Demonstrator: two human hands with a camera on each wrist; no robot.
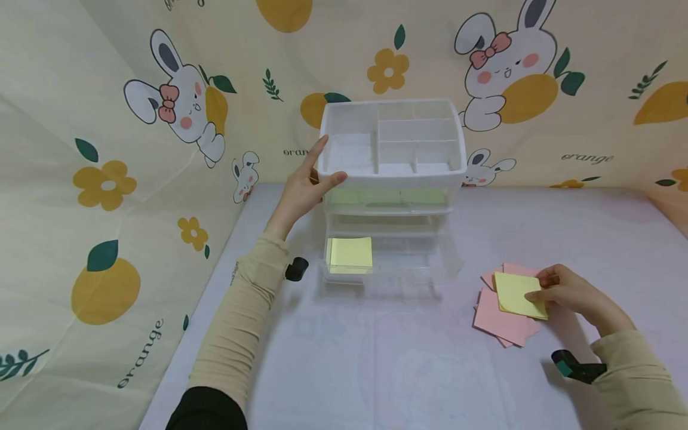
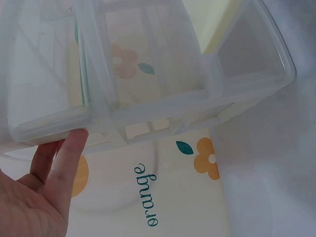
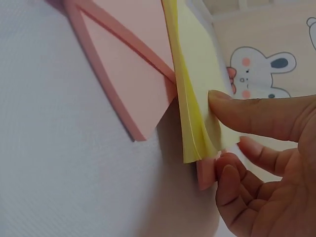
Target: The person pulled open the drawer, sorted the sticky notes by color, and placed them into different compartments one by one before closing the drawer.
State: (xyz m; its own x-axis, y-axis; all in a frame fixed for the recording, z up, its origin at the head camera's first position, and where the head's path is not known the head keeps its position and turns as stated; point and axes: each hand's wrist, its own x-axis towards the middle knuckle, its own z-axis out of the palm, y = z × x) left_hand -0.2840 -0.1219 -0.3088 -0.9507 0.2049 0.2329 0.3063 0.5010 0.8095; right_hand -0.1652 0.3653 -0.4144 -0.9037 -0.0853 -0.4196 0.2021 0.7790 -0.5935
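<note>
My left hand [image 1: 301, 192] rests at the left front corner of a white plastic drawer organizer [image 1: 395, 177], forefinger along its side and thumb at the front rim. In the left wrist view, fingers [image 2: 66, 160] touch the unit's clear wall. On the right, my right hand [image 1: 572, 292] pinches a yellow sticky note pad [image 1: 516, 294] between thumb and fingers. Its sheets fan slightly apart in the right wrist view. Beneath lie several pink sticky note pads [image 1: 497, 316], loosely overlapping. Another yellow pad [image 1: 350, 255] sits at the left of the pulled-out lower clear drawer [image 1: 408, 254].
Green pads [image 1: 387, 196] show through the organizer's upper drawer. Its top tray [image 1: 352, 152] is divided into several compartments. A cloth printed with rabbits and oranges [image 1: 177, 101] hangs behind and at the left of the white table [image 1: 376, 358].
</note>
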